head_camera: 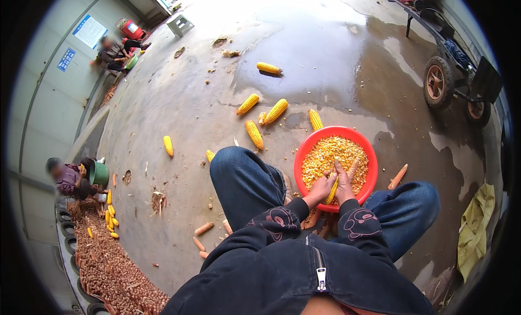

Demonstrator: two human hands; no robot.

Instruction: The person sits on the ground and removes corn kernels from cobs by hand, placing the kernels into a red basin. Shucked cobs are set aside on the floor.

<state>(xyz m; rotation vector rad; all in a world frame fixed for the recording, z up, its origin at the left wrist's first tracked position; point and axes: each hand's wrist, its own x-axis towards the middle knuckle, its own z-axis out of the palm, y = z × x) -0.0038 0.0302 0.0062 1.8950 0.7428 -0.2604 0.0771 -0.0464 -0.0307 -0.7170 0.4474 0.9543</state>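
Between my knees stands a red plastic basin (301,152) holding loose yellow corn kernels (325,152). Over its near half, my left hand (321,187) and my right hand (344,182) both grip one ear of corn (332,192), which slants between them. The fingers hide part of the ear. A bare corncob (354,167) rests on the kernels just right of my right hand. Past the basin's far rim lies a whole ear of corn (315,119).
More ears of corn (254,134) and stripped cobs (204,228) lie on the concrete floor. A heap of cobs (110,266) runs along the left wall. Two people sit at left, one by a green bucket (99,172). A wheeled cart (441,77) and a yellowish sack (474,229) are at right.
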